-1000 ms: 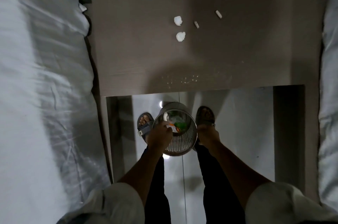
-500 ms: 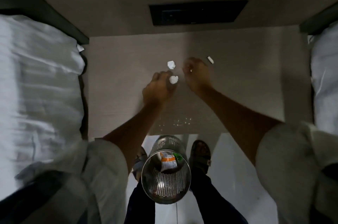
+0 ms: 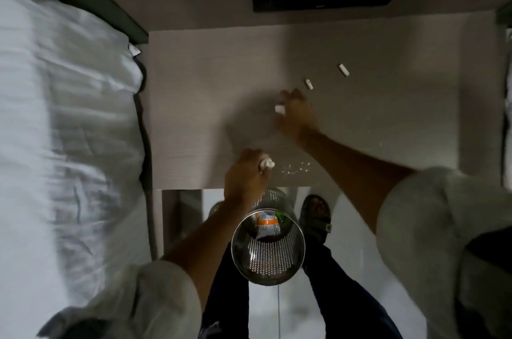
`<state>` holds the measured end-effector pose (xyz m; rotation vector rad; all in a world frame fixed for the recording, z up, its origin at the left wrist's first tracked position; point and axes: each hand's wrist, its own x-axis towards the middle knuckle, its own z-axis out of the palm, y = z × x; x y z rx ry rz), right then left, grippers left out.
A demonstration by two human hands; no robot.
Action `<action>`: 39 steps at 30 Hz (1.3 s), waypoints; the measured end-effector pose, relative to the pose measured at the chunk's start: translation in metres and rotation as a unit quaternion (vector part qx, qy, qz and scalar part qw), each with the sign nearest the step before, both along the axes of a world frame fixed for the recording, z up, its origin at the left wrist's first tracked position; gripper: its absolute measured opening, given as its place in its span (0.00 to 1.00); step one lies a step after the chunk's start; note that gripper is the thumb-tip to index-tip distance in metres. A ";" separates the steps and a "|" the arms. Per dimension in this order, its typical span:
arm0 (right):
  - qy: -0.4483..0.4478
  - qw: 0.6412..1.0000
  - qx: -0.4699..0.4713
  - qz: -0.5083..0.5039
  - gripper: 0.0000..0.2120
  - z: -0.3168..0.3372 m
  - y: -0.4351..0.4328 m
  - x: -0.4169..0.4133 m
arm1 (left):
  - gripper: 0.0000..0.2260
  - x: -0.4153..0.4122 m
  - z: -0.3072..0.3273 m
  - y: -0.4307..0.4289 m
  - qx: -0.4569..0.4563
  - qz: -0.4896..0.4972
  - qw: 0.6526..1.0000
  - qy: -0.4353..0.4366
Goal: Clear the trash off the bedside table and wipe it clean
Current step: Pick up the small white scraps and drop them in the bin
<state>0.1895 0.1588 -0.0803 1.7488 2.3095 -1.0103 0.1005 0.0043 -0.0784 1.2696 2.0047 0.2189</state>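
Over the bedside table (image 3: 194,106), each blurred hand (image 3: 245,175) half-hides a paper wad (image 3: 267,163).

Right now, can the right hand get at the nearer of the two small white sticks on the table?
Probably yes. The right hand sits just short of the nearer stick with bare table between, though it already holds a tissue wad.

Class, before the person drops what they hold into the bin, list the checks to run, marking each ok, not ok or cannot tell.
1. Left hand has a grip on a tissue wad: ok.
2. Right hand holds the second wad: ok.
3. Metal bin upright, mouth open: ok.
4. Left hand over the bin mouth: not ok.
5. Bedside table free of trash: not ok, two small white pieces remain.
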 end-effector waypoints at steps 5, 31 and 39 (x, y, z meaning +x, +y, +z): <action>0.004 0.998 -0.041 -0.051 0.15 0.001 -0.135 0.049 | 0.10 0.021 -0.003 -0.094 -0.075 -0.007 0.997 -0.022; 0.073 0.972 0.078 -0.207 0.14 0.005 0.044 0.126 | 0.14 0.063 0.008 0.090 0.099 0.043 0.994 0.008; -0.032 0.991 0.050 -0.117 0.21 -0.018 0.114 0.092 | 0.19 0.062 -0.015 0.202 0.002 0.149 0.988 0.047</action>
